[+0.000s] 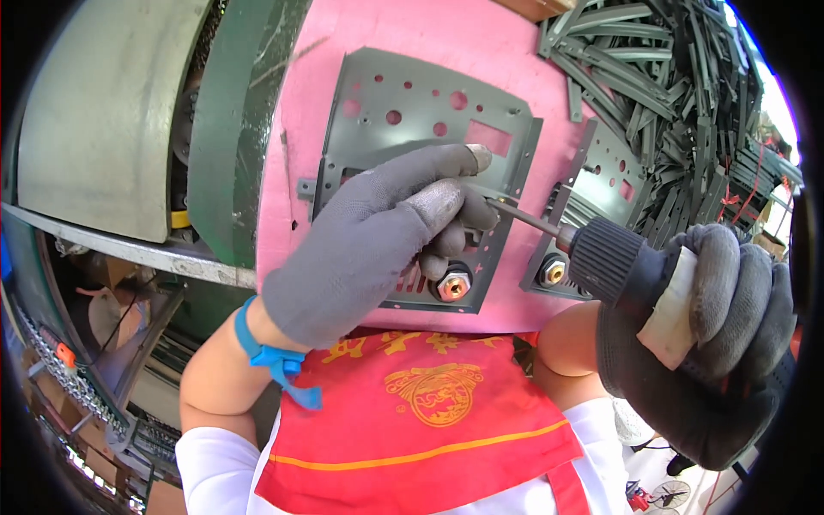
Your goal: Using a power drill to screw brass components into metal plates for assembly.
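Observation:
A grey sheet-metal panel [412, 94] with round holes and a square cut-out lies on a pink surface. My left hand [369, 215], in a grey glove, reaches over it with thumb and fingers bent together. What they may hold is hidden. In my gloved right hand [730, 318] is a black power screwdriver [609, 262]. Its long thin bit [528, 216] points left, the tip close to my left fingers at the panel's right side. Below those fingers, a brass-centred hex fitting [453, 283] sits at the panel's near edge.
A second holed panel [605, 172] lies to the right, bearing a similar fitting [554, 273]. Beyond it, a big heap of dark metal strips [669, 77] covers the far right. On the left stands machinery with a green plate [240, 112] and a metal rail [137, 249].

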A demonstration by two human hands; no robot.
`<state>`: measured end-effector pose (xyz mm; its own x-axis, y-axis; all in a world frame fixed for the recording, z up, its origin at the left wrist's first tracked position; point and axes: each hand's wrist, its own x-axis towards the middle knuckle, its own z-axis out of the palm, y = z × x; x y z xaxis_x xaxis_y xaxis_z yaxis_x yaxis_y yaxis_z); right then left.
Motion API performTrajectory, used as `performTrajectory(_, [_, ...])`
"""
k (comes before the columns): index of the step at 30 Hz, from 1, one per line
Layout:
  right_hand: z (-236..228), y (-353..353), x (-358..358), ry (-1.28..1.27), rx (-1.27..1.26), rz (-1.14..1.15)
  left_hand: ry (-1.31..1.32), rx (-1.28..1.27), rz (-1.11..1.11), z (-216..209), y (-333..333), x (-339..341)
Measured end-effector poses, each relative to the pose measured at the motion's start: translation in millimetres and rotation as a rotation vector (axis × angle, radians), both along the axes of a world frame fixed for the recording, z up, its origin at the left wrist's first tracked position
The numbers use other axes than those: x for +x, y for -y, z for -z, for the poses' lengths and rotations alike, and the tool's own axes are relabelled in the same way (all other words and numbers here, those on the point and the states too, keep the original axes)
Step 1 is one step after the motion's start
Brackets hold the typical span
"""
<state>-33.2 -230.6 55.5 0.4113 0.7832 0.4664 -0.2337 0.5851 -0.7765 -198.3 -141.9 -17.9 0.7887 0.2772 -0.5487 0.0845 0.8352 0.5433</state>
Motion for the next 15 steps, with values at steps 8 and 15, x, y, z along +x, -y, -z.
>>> performTrajectory(8, [-5.4,-5.8,-1.1,-0.058,0.070,0.140,0.010,-0.015,0.043,12.4,-5.4,6.1])
performTrajectory(15, [-4.2,-7.9,-6.4,-0.083,0.059,0.177,0.029,-0.033,0.005,17.1,-1.9,7.8])
